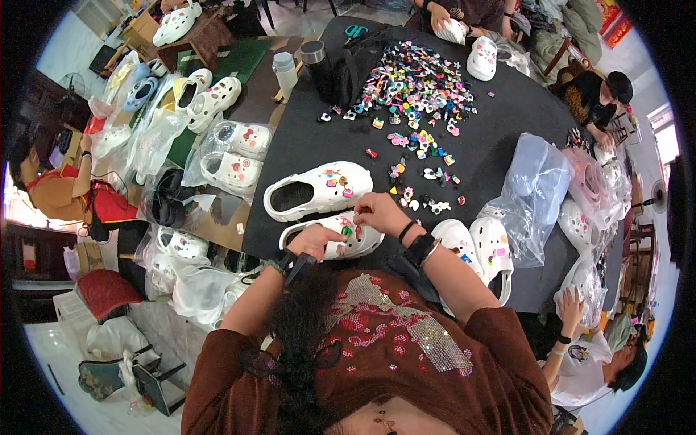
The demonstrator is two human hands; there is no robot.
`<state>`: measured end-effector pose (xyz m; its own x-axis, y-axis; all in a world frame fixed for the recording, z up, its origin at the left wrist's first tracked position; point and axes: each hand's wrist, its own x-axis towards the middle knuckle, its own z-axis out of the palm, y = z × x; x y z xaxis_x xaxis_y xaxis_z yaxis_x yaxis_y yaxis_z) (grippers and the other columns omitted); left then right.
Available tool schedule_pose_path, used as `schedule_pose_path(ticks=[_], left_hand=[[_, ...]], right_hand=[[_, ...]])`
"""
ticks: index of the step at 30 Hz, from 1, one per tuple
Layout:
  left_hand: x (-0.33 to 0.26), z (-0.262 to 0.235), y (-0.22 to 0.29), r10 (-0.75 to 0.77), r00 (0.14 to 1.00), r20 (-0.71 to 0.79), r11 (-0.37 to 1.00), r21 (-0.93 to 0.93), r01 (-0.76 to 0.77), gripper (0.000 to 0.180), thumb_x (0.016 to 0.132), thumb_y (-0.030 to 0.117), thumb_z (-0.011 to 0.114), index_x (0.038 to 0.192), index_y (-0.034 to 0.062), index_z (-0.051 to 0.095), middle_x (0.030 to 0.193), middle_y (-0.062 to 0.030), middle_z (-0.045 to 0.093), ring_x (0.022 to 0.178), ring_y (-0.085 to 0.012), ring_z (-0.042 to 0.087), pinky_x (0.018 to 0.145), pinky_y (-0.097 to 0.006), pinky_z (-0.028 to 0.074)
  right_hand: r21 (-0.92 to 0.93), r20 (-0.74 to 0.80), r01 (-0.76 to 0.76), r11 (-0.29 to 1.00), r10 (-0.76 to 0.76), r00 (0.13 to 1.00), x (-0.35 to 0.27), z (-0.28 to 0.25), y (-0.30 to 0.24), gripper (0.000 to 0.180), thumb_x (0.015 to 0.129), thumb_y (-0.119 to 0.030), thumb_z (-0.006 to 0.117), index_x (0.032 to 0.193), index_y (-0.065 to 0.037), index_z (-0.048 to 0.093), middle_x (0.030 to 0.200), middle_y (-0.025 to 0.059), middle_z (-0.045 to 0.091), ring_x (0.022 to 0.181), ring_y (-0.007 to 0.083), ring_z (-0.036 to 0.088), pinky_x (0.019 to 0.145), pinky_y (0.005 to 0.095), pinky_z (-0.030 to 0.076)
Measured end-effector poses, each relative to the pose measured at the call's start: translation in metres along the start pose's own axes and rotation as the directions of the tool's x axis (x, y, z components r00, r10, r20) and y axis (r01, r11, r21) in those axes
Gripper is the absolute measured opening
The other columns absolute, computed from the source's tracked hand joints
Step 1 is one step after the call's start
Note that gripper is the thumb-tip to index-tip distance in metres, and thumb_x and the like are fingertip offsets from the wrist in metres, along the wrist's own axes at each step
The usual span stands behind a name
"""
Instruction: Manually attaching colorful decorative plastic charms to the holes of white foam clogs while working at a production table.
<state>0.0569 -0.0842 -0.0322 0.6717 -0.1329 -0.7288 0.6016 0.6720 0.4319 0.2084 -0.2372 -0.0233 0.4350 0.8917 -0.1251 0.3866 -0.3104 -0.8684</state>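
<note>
In front of me on the black table lies a white clog (366, 246) with small coloured charms on its upper, among them a green one. My left hand (313, 241) is closed on the side of this clog, thumb near the green charm. Over the toe, my right hand (383, 214) has its fingertips pinched together close to a reddish charm; what they hold, if anything, is hidden. Just beyond lies a second white clog (319, 185), decorated with yellow, pink and red charms. To the right rests another pair of white clogs (491, 243) with charms, partly behind my right forearm.
A big heap of mixed charms (420, 83) covers the far middle of the table, with loose ones nearer. Clear plastic bags (533, 188) lie at right. Bagged clogs (235, 152) sit at left, near a bottle (285, 72) and tumbler (314, 58). Other people work around the table.
</note>
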Motion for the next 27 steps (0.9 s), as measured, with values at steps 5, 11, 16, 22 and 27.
schedule_pose_path(ticks=[5,11,16,22,27], left_hand=[[-0.008,0.013,0.0,0.064,0.992,-0.105,0.996,0.068,-0.057,0.029,0.08,-0.005,0.065,0.108,-0.0043,0.06,0.101,-0.0115,0.066,0.084,-0.0203,0.066,0.074,-0.034,0.053],[-0.006,0.004,-0.003,0.052,0.999,-0.016,0.999,0.002,-0.052,0.027,0.082,-0.003,0.063,0.109,-0.0034,0.06,0.102,-0.0096,0.066,0.084,-0.0181,0.066,0.076,-0.033,0.053],[-0.024,0.02,0.005,0.057,0.996,-0.062,0.969,0.245,-0.04,0.025,0.082,0.009,0.069,0.104,-0.0019,0.064,0.094,-0.0074,0.068,0.079,-0.0141,0.063,0.071,-0.029,0.049],[-0.027,0.024,0.014,0.044,0.996,-0.083,0.915,0.404,-0.007,0.027,0.083,0.012,0.07,0.106,-0.0003,0.065,0.091,-0.0055,0.068,0.079,-0.013,0.063,0.067,-0.03,0.047],[-0.018,0.006,0.001,0.167,0.985,0.047,0.921,0.35,-0.172,0.028,0.085,0.022,0.068,0.102,-0.0012,0.066,0.087,-0.0099,0.068,0.071,-0.0132,0.062,0.063,-0.03,0.046]], right_hand=[[-0.134,-0.058,0.224,0.965,-0.233,0.971,-0.013,0.006,0.004,0.013,0.075,-0.009,0.068,0.084,-0.003,0.061,0.084,0.0121,0.058,0.08,0.0313,0.058,0.069,0.0377,0.049],[-0.204,-0.128,0.258,0.945,-0.287,0.949,-0.009,0.013,0.001,0.015,0.074,-0.012,0.068,0.082,-0.002,0.061,0.08,0.0138,0.059,0.078,0.0326,0.058,0.07,0.0401,0.048],[-0.115,0.07,0.004,0.993,0.004,0.998,0.007,-0.003,-0.003,0.016,0.073,-0.014,0.067,0.083,-0.003,0.064,0.073,0.0136,0.063,0.068,0.0267,0.06,0.063,0.036,0.048],[-0.077,0.294,-0.12,0.99,0.138,0.946,0.03,-0.011,0.01,0.022,0.077,-0.024,0.068,0.085,-0.004,0.068,0.071,0.0088,0.066,0.064,0.0174,0.061,0.061,0.0325,0.048],[0.043,0.322,-0.035,0.998,0.019,0.947,0.034,-0.017,0.026,0.027,0.078,-0.027,0.069,0.088,-0.002,0.068,0.073,0.0073,0.066,0.064,0.0141,0.059,0.062,0.0298,0.048]])
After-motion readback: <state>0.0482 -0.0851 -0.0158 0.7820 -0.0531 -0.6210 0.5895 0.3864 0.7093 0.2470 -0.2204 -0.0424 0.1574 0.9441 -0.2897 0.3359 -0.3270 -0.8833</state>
